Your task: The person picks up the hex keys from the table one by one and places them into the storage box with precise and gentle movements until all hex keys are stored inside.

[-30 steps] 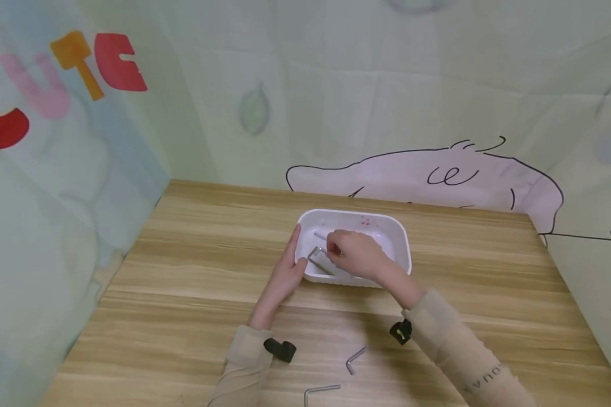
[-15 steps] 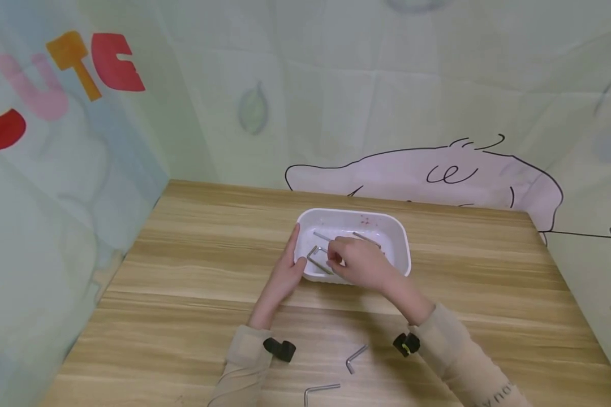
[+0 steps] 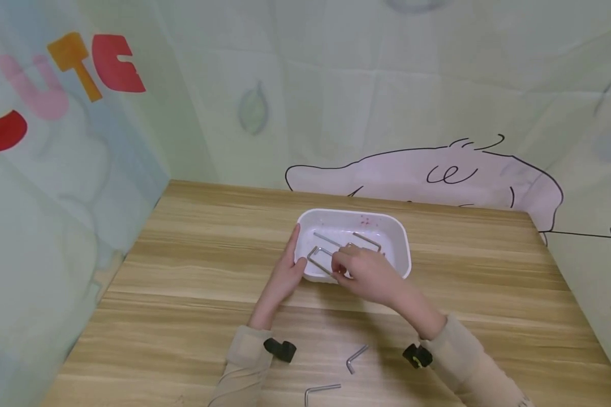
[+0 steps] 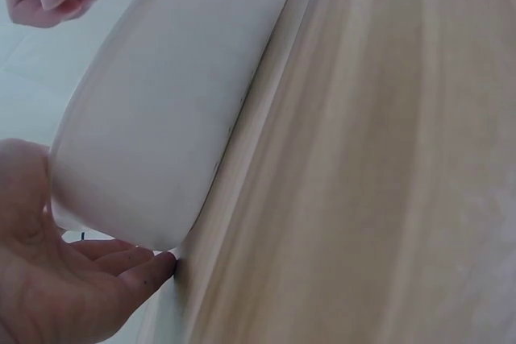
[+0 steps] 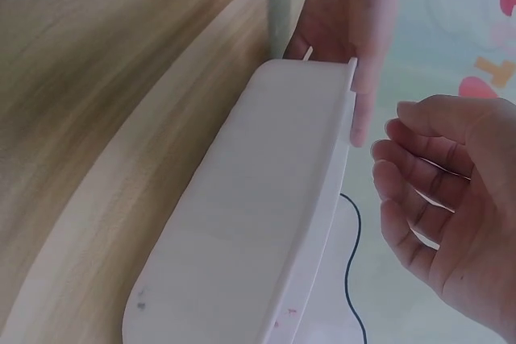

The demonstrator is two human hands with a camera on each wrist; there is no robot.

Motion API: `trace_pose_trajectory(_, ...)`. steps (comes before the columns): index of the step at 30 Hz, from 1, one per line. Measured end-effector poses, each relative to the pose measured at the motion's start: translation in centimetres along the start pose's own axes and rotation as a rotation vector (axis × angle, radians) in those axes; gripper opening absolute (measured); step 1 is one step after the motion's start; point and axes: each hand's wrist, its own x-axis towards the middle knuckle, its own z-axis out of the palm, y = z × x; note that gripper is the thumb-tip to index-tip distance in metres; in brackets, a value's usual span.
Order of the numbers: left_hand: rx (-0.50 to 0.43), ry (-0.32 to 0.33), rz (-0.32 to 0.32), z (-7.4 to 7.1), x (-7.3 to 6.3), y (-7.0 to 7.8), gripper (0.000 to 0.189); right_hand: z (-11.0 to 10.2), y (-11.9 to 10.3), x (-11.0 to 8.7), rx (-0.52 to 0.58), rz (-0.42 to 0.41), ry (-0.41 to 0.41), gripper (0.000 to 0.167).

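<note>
A white plastic tray stands on the wooden table with several L-shaped hex keys in it. Among them are a brownish key at the back right, a silver key and a brass-coloured key by the left end. My left hand holds the tray's left end, thumb at the front corner and fingers along the outer wall. My right hand hovers over the tray's front rim and covers part of the inside. In the right wrist view its fingers are loosely curled, with nothing visible between them.
Two more hex keys lie on the table nearer the body: one short key and a longer key cut by the frame's bottom edge. A printed cloth backdrop rises behind and beside the table.
My right hand has drawn back toward the tray's front rim and slightly right, uncovering the brownish key and more of the silver one. The left hand has stayed on the tray.
</note>
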Motion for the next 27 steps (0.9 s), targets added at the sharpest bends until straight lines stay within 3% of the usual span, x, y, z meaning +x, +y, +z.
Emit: trace_pose_trajectory(27,0.006,-0.005,0.006,0.0,0.0,0.2,0.075,1.6,-2.4,-4.2,-0.027,-0.188,0.070,0.009)
